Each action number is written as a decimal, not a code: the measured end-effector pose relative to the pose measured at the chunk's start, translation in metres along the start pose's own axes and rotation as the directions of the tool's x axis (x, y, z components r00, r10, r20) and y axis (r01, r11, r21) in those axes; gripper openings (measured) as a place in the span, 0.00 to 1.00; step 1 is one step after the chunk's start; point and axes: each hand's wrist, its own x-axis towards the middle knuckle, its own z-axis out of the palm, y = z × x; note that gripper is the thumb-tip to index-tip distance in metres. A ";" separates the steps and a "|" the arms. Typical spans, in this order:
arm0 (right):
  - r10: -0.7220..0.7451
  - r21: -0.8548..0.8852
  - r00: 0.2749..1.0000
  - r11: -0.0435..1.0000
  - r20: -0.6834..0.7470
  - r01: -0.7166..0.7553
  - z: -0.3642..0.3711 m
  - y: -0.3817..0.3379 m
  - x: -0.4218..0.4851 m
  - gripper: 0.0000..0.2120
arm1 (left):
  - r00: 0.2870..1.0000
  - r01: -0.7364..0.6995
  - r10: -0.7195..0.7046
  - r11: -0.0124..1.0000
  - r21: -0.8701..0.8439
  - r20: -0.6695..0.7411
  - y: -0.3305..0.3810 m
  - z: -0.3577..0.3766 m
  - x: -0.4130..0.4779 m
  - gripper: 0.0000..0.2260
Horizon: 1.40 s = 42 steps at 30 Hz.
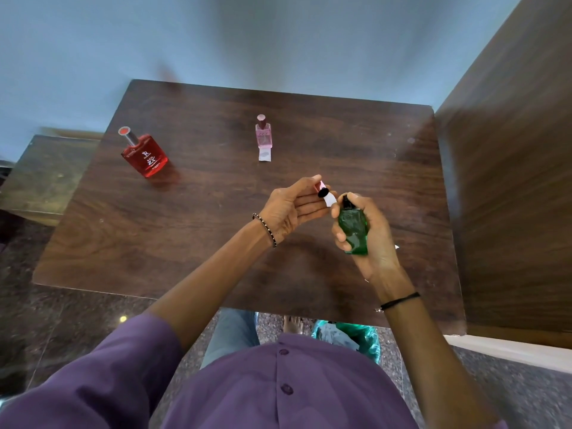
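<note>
Gripping green bottle (353,226) in right hand (376,246), white strip (330,200) in left hand (291,209).

Place: a plain room in a home is suggested.
Table: a dark wood-grain table (216,243) is set against a pale blue painted wall (278,41).
Floor: a speckled polished stone floor (77,320) is seen, with a bare foot (292,325) rested on it.
Right side: a wooden furniture panel (510,181) is seen.
Under the table: a bin (365,339) lined with green plastic is kept.
Belongings: only personal perfumes are seen, a red bottle (145,157), a pink bottle (263,135) and a green bottle (353,224).
</note>
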 end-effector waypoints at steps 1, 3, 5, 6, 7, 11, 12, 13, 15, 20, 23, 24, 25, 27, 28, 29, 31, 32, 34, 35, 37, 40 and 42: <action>-0.002 0.000 1.000 1.000 0.003 0.002 0.000 0.000 0.000 0.10 | 1.000 0.000 0.000 1.000 -0.001 -0.002 0.000 0.000 0.000 0.14; -0.008 0.005 1.000 1.000 0.014 0.008 -0.001 0.000 0.001 0.10 | 1.000 0.002 -0.002 1.000 -0.004 -0.001 -0.001 0.001 0.001 0.13; -0.014 0.009 0.999 1.000 0.028 0.014 -0.002 0.000 0.001 0.11 | 1.000 0.002 -0.002 1.000 -0.007 0.003 -0.001 0.001 0.001 0.12; -0.016 0.007 0.999 1.000 0.036 0.016 -0.003 0.000 0.002 0.12 | 1.000 0.002 -0.002 1.000 -0.009 0.005 -0.001 0.001 0.002 0.11; -0.015 0.003 0.999 1.000 0.043 0.015 -0.004 0.000 0.002 0.12 | 1.000 0.002 -0.002 1.000 -0.009 0.006 -0.001 0.001 0.002 0.11; 0.003 0.004 0.996 1.000 0.093 -0.004 -0.005 0.001 0.002 0.14 | 1.000 -0.003 0.003 1.000 0.001 0.001 -0.001 0.003 0.001 0.12; 0.009 0.011 0.995 1.000 0.102 -0.010 -0.005 0.002 0.002 0.15 | 1.000 -0.003 0.003 1.000 0.002 0.002 -0.001 0.003 0.000 0.12; 0.016 0.018 0.994 1.000 0.104 -0.018 -0.006 0.002 0.001 0.16 | 1.000 -0.004 0.004 1.000 0.001 0.002 -0.001 0.004 0.000 0.12; 0.024 0.023 0.996 0.999 0.092 -0.026 -0.006 0.003 0.001 0.19 | 1.000 -0.003 0.003 1.000 0.006 -0.003 0.000 0.004 0.000 0.12; 0.045 0.029 0.998 0.998 0.054 -0.047 -0.008 0.003 -0.001 0.20 | 1.000 0.002 -0.002 1.000 0.021 -0.024 0.000 0.002 0.000 0.17; 0.027 -0.027 0.999 0.999 0.044 -0.026 -0.009 -0.001 -0.004 0.19 | 1.000 -0.002 0.002 1.000 0.013 -0.023 0.000 0.000 0.001 0.15; 0.020 -0.045 0.999 0.999 0.038 -0.018 -0.009 -0.001 -0.005 0.21 | 1.000 -0.005 0.005 1.000 0.008 -0.020 -0.001 -0.001 0.002 0.14; 0.016 -0.051 0.999 0.999 0.028 -0.014 -0.009 -0.002 -0.007 0.22 | 1.000 -0.007 0.007 1.000 0.002 -0.020 -0.001 -0.001 0.002 0.13; 0.007 -0.028 1.000 1.000 0.006 -0.007 -0.008 -0.003 -0.009 0.25 | 1.000 -0.010 0.009 1.000 -0.007 -0.023 -0.002 -0.002 0.004 0.13; 0.008 0.006 1.000 1.000 0.003 -0.008 -0.008 -0.004 -0.009 0.26 | 1.000 -0.010 0.010 1.000 -0.007 -0.023 -0.003 -0.001 0.005 0.12; 0.019 0.055 1.000 0.998 0.007 -0.019 -0.008 -0.004 -0.010 0.27 | 1.000 -0.010 0.010 1.000 -0.005 -0.021 -0.003 -0.001 0.005 0.12; 0.065 0.152 0.997 0.986 0.036 -0.070 -0.010 -0.006 -0.011 0.27 | 1.000 -0.010 0.010 1.000 -0.002 -0.015 -0.003 -0.001 0.006 0.11; 0.087 0.179 0.995 0.979 0.052 -0.095 -0.012 -0.007 -0.010 0.25 | 1.000 -0.012 0.012 1.000 -0.006 -0.008 -0.003 -0.001 0.006 0.11; 0.107 0.180 0.992 0.977 0.061 -0.117 -0.015 -0.008 -0.010 0.21 | 1.000 -0.017 0.017 1.000 -0.018 0.005 -0.003 -0.001 0.006 0.12; 0.111 0.170 0.993 0.978 0.045 -0.117 -0.016 -0.008 -0.010 0.19 | 1.000 -0.018 0.018 1.000 -0.023 0.006 -0.003 -0.001 0.006 0.13; 0.111 0.160 0.994 0.981 -0.014 -0.107 -0.016 -0.007 -0.009 0.18 | 1.000 -0.020 0.021 0.999 -0.027 0.008 -0.003 -0.001 0.006 0.14; 0.077 0.120 0.995 0.990 -0.062 -0.069 -0.017 -0.009 -0.007 0.19 | 1.000 -0.017 0.017 1.000 -0.025 0.003 -0.002 -0.001 0.006 0.13; 0.025 0.027 0.997 0.999 -0.067 -0.023 -0.017 -0.011 -0.006 0.17 | 1.000 -0.013 0.013 1.000 -0.019 0.001 -0.002 -0.002 0.006 0.13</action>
